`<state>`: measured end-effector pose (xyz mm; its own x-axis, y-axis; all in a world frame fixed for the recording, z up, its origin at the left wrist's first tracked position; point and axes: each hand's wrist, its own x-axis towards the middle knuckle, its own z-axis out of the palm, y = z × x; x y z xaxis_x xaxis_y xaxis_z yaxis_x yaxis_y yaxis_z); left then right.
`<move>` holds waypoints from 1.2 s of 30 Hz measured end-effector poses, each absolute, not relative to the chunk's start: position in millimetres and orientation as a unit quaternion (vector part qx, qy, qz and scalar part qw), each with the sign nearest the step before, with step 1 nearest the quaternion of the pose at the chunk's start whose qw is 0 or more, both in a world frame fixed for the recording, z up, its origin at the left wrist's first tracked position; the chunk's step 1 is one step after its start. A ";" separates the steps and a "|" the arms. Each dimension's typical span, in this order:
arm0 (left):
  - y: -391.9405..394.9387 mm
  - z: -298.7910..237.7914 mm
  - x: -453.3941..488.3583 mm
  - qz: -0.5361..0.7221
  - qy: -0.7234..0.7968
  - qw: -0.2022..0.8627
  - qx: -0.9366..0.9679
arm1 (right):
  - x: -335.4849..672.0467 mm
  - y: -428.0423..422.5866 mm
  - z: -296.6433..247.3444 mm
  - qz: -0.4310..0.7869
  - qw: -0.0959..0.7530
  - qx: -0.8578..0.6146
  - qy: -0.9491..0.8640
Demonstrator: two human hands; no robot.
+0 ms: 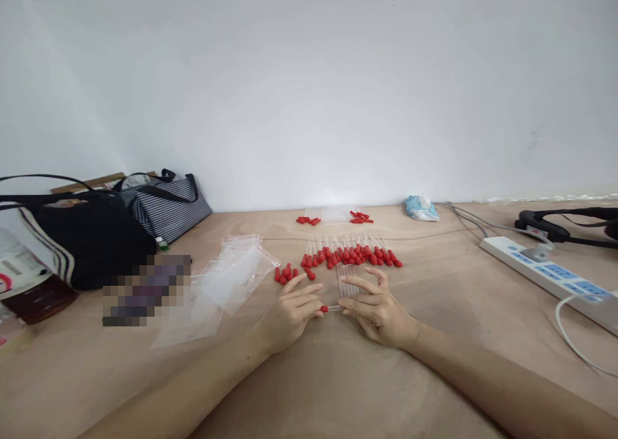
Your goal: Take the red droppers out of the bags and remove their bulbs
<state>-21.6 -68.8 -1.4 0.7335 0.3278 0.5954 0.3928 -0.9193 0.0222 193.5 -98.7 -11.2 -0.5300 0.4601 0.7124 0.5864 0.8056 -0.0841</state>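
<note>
at the middle of the table [313, 387], close to the person, the two hands meet over one small piece. the left hand [292, 313] pinches a red cap [324, 309] between thumb and fingertips, and the right hand [380, 313] grips a thin clear tube [334, 308], its upper fingers raised and spread. the tube lies nearly level and reaches from the cap to the right fingers; how far it sits inside the cap, i cannot tell.

just beyond the right hand is a bundle of clear tubes [346, 277], partly hidden by its fingers. past the left fingertips lie a few loose red caps [284, 273]. farther back, a wide row of capped tubes [351, 255] lies with the red ends toward the person. near the wall [309, 91], more clear tubes [336, 216] lie between two small red piles, the left pile [308, 221] and the right pile [361, 218].

to the left, flat plastic bags [226, 275] overlap one another beside a blurred-out object [147, 291]. behind them stand a black bag [101, 239] and a striped bag [170, 208]. to the right are a blue tissue pack [421, 209], a white power strip [550, 278] with a plug in it, and a black headset [545, 225].
</note>
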 end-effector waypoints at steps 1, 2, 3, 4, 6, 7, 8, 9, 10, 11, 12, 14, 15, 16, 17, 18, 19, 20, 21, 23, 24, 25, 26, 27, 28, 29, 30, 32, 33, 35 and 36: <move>-69.0 -0.6 -24.0 -0.310 -0.194 0.052 -0.929 | 195.7 -98.6 -11.7 -0.082 0.381 -0.302 -0.870; -68.9 0.5 -27.4 -0.315 -0.198 0.053 -0.926 | 198.7 -98.2 -12.4 -0.081 0.382 -0.310 -0.867; -68.5 2.0 -31.5 -0.324 -0.212 0.053 -0.921 | 202.5 -97.4 -13.2 -0.080 0.386 -0.326 -0.859; -67.7 3.9 -36.0 -0.339 -0.236 0.054 -0.909 | 206.6 -96.2 -14.3 -0.076 0.391 -0.351 -0.847; -64.7 8.4 -43.7 -0.374 -0.307 0.049 -0.874 | 214.1 -92.8 -16.8 -0.054 0.412 -0.412 -0.811; -62.1 10.9 -45.8 -0.382 -0.343 0.043 -0.857 | 216.7 -90.8 -18.2 -0.039 0.423 -0.438 -0.792; -58.8 13.3 -46.4 -0.382 -0.376 0.034 -0.844 | 218.3 -88.8 -19.7 -0.025 0.431 -0.456 -0.778; -54.5 15.6 -45.4 -0.374 -0.404 0.024 -0.834 | 219.0 -86.9 -21.1 -0.014 0.437 -0.467 -0.768; -49.5 17.8 -43.0 -0.358 -0.432 0.013 -0.827 | 218.9 -85.3 -22.4 -0.009 0.439 -0.475 -0.763; -43.7 20.0 -39.6 -0.337 -0.464 0.001 -0.819 | 218.4 -83.8 -23.6 -0.008 0.438 -0.482 -0.759; -37.6 22.2 -35.5 -0.313 -0.500 -0.010 -0.807 | 217.8 -82.6 -24.7 -0.011 0.437 -0.492 -0.753; -25.1 26.8 -26.6 -0.268 -0.561 -0.035 -0.782 | 216.8 -80.6 -26.6 -0.017 0.440 -0.516 -0.734; -19.2 29.3 -22.5 -0.244 -0.586 -0.052 -0.771 | 216.5 -79.7 -27.3 -0.019 0.442 -0.525 -0.727; -13.8 31.9 -18.8 -0.220 -0.607 -0.073 -0.760 | 216.3 -78.9 -27.9 -0.022 0.444 -0.530 -0.723; -8.8 34.5 -15.5 -0.198 -0.625 -0.094 -0.749 | 216.1 -78.2 -28.3 -0.025 0.446 -0.531 -0.721; -4.1 37.0 -12.8 -0.176 -0.641 -0.116 -0.738 | 215.7 -77.7 -28.5 -0.025 0.446 -0.529 -0.722; 0.3 39.2 -10.7 -0.156 -0.655 -0.138 -0.726 | 215.2 -77.3 -28.4 -0.023 0.443 -0.526 -0.725; 4.4 40.8 -8.9 -0.136 -0.666 -0.158 -0.716 | 214.5 -77.3 -27.9 -0.018 0.440 -0.525 -0.728; 8.4 41.9 -7.5 -0.118 -0.673 -0.176 -0.709 | 213.7 -77.5 -27.1 -0.011 0.435 -0.525 -0.732; 15.9 42.3 -4.8 -0.083 -0.678 -0.208 -0.700 | 212.0 -78.6 -24.4 0.007 0.422 -0.519 -0.744; 19.3 41.7 -3.3 -0.068 -0.681 -0.221 -0.695 | 211.3 -79.4 -22.8 0.015 0.415 -0.513 -0.751; 22.4 40.8 -1.6 -0.056 -0.683 -0.230 -0.691 | 210.7 -80.1 -21.1 0.023 0.408 -0.507 -0.759; 25.2 39.8 0.3 -0.045 -0.685 -0.236 -0.687 | 210.3 -80.8 -19.5 0.032 0.402 -0.500 -0.766; 27.7 38.8 2.2 -0.038 -0.686 -0.239 -0.686 | 210.1 -81.2 -18.1 0.043 0.397 -0.497 -0.771; 29.7 38.2 4.1 -0.032 -0.687 -0.240 -0.685 | 210.3 -81.3 -17.0 0.054 0.393 -0.496 -0.772; 31.3 38.1 5.7 -0.029 -0.687 -0.238 -0.687 | 210.7 -81.2 -16.4 0.064 0.393 -0.498 -0.771; 32.4 38.8 6.8 -0.029 -0.686 -0.232 -0.689 | 211.4 -80.7 -16.2 0.072 0.395 -0.501 -0.767; 32.3 42.8 6.9 -0.040 -0.685 -0.205 -0.698 | 213.4 -79.3 -17.0 0.072 0.405 -0.508 -0.757; 30.7 45.8 5.6 -0.051 -0.684 -0.185 -0.704 | 214.6 -78.4 -17.9 0.065 0.410 -0.509 -0.754; 23.1 52.3 0.5 -0.083 -0.679 -0.136 -0.717 | 216.6 -76.9 -19.7 0.040 0.421 -0.508 -0.750; 16.9 54.6 -3.1 -0.102 -0.674 -0.112 -0.723 | 217.3 -76.6 -20.2 0.024 0.428 -0.507 -0.748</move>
<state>-3.1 16.9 54.6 0.0702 0.9975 -0.0034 0.9518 -0.0660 0.2996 217.3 -76.6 -20.2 -0.1191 0.7783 0.6165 0.7374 0.4851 -0.4700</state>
